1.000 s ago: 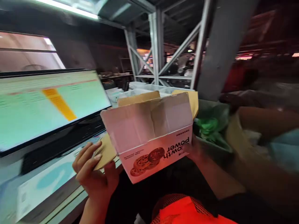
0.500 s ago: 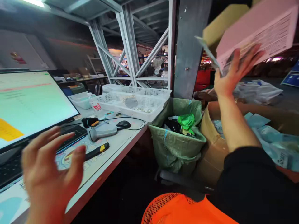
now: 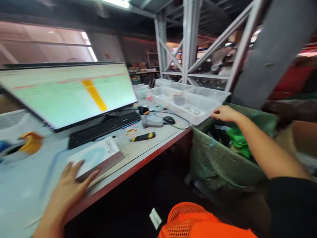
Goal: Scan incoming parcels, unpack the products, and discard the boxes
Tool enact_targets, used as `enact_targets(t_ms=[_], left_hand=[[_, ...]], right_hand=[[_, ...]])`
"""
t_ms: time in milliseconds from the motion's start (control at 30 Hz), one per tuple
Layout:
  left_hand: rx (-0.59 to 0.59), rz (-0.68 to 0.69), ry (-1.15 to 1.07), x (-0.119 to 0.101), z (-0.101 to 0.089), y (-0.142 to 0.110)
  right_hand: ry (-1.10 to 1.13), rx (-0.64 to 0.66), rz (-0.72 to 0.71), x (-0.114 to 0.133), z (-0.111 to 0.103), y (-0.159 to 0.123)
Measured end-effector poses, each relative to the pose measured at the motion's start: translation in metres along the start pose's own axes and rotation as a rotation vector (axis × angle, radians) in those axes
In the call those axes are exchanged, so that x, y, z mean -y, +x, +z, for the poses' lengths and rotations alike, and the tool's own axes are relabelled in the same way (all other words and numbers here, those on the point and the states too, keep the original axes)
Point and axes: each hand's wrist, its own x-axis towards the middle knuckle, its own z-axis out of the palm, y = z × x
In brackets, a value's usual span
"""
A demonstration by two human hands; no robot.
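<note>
On the desk lies a flat white box (image 3: 97, 155) with a pale blue print and grey sides. My left hand (image 3: 69, 186) is at its near left end, thumb and fingers spread; the fingertips overlap the box's edge, and I cannot tell whether they press on it. My right hand (image 3: 225, 114) hangs over the rim of a green sack-lined bin (image 3: 218, 165), close to the corner of a white plastic tray (image 3: 205, 114). Its fingers are loosely curled with a gap at the thumb, and nothing shows in them.
A monitor (image 3: 71, 96) and black keyboard (image 3: 106, 129) stand behind the box. A yellow-black utility knife (image 3: 143, 137), a grey handheld scanner (image 3: 153, 123) and a mouse (image 3: 169, 119) lie along the desk. Tape (image 3: 31, 142) sits at left. A cardboard box (image 3: 304, 138) is at right.
My right hand held an opened pink cookie carton, lifted it to the right, and no longer has it; the carton is out of sight. My left hand let go of its flap and came down to the white box.
</note>
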Motion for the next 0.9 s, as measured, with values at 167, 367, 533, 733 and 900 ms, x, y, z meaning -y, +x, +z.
enact_targets(t_ms=[167,367,533,733,900], left_hand=[[-0.165,-0.136,0.019,0.027,0.013,-0.026],[-0.211,-0.205,-0.090,0.023,0.020,-0.032],[-0.347,-0.277,-0.214,0.026,0.015,-0.039],[-0.495,-0.403,-0.632,0.043,0.014,-0.037],[-0.563,-0.568,-1.207,0.024,0.028,-0.018]], right_hand=[[0.146,0.048,-0.458,0.108,0.094,0.032],[0.138,0.142,-0.503,0.214,0.210,0.074],[-0.011,0.210,-0.490,0.264,0.270,0.098],[-0.141,0.187,-0.358,0.285,0.298,0.105],[-0.194,0.174,-0.338,0.285,0.305,0.105]])
